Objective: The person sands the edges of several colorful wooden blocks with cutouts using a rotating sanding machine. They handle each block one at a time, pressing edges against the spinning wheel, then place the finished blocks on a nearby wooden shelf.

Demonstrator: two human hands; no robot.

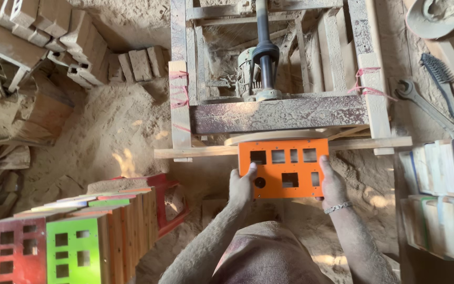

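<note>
Nearest the camera, bottom left: stack of coloured panels [74, 231], red and green faces showing, same rectangular cut-outs. Both hands grasp an orange cut-out panel [283, 168] by its short edges; left hand [241, 185] curled on the left edge, right hand [332, 183] on the right edge, bracelet [338, 207] at that wrist. Panel lies flat against a wooden rail [195, 152], its far edge at a sanding disc [269, 138]. Beyond: dusty motor [248, 73] in a wooden frame [179, 63]. Wrench [426, 105] and wire brush [442, 84] far right. Sawdust underfoot.
</note>
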